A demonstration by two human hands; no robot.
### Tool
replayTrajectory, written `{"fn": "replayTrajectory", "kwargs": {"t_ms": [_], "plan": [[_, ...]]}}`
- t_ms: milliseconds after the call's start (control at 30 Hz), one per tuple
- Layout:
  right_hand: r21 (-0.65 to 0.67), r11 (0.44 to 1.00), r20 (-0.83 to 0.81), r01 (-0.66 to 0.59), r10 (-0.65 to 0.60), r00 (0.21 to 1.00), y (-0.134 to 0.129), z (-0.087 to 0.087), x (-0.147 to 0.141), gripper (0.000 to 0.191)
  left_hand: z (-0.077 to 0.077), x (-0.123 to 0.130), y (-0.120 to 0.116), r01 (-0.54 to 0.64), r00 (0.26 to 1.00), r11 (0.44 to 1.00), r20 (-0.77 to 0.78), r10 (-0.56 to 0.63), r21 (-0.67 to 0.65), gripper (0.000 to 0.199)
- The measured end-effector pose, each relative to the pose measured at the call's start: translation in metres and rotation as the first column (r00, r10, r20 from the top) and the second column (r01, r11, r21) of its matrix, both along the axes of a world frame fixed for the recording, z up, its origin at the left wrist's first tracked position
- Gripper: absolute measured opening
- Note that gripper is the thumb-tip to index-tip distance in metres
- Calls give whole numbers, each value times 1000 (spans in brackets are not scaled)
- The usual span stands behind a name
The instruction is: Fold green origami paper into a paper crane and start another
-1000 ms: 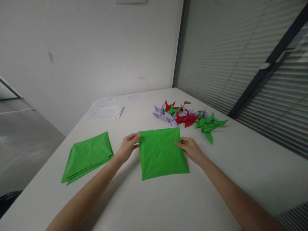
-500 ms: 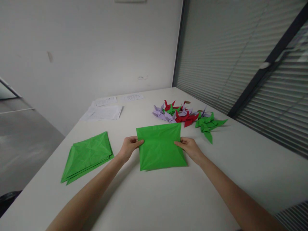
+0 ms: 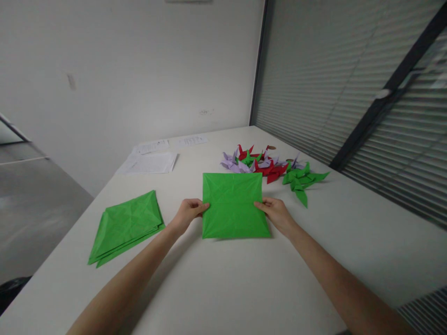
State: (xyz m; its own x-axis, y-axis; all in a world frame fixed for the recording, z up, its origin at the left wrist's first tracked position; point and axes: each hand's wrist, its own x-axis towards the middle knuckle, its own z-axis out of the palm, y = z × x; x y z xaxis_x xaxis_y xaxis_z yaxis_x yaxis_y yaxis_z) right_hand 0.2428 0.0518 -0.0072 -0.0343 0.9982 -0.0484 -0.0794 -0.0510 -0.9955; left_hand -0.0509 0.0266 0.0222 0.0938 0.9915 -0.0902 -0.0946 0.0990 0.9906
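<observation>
A square sheet of green origami paper (image 3: 233, 221) with crease lines is stretched between my two hands, over the middle of the table. My left hand (image 3: 188, 214) pinches its left edge, thumb on top. On the opposite edge my right hand (image 3: 277, 214) grips it the same way. The fingers under the sheet are partly hidden. To the left lies a loose stack of creased green paper sheets (image 3: 129, 223).
Beyond the sheet, folded paper figures in lilac (image 3: 230, 161), red (image 3: 272, 171) and green (image 3: 300, 179) lie heaped on the white table (image 3: 223, 288). Printed pages (image 3: 150, 163) rest at the back left. A window with blinds (image 3: 314, 93) borders the right side.
The green sheet has been pulled flatter and squarer; its creases show more clearly and its near edge has risen. Both hands keep their hold with hardly any movement.
</observation>
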Motion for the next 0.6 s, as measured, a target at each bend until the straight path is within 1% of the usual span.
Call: {"fn": "replayTrajectory", "kwargs": {"t_ms": [133,267,400,467,600], "plan": [[12,1000,0,-3,3,1000,0,0,0,44,5,-2,0,2,1000,1000,-6,-2,11,39],[10,1000,0,-30,30,1000,0,-1,-1,42,4,-2,1,-22,999,999,-31,23,28,38],[18,998,-39,-57,58,998,-3,1,-3,41,2,1,0,35,998,999,-48,-34,11,40],[23,997,-31,-68,69,997,-4,2,-5,41,2,2,0,43,998,999,-55,-42,10,40],[43,999,20,-32,31,999,-3,-1,-5,42,-2,1,1,34,998,999,-50,-33,18,40]]}}
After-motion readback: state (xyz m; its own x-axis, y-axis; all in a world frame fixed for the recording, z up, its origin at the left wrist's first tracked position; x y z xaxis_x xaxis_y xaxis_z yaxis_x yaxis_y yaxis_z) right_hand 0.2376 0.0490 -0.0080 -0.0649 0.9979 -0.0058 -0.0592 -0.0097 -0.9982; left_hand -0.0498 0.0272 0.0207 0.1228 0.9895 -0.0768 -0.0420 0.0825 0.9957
